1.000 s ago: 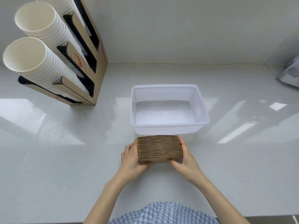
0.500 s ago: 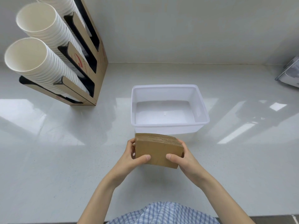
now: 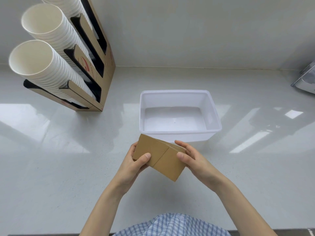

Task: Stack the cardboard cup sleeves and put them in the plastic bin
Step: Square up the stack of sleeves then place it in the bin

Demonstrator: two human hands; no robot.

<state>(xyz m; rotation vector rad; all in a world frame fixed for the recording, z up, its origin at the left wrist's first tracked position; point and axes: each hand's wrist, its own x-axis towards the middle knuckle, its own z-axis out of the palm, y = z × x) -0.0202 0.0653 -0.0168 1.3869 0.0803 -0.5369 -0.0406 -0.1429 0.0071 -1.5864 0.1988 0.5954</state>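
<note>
A stack of brown cardboard cup sleeves [image 3: 162,159] is held between both hands just in front of the plastic bin [image 3: 213,106], its flat face turned up toward me and tilted down to the right. My left hand [image 3: 134,162] grips the stack's left end with the thumb on top. My right hand [image 3: 192,157] grips the right end, thumb on the face and fingers over the far edge. The translucent white bin has nothing inside; its near rim lies just beyond the stack.
A cardboard cup dispenser [image 3: 95,68] holding rows of white paper cups [image 3: 42,65] stands at the back left against the wall. A metallic object [image 3: 305,79] sits at the right edge. The white countertop [image 3: 68,167] is glossy.
The stack has been turned from showing its corrugated edges to showing its flat face, then lifted and tilted further toward me. Both hands kept hold of it.
</note>
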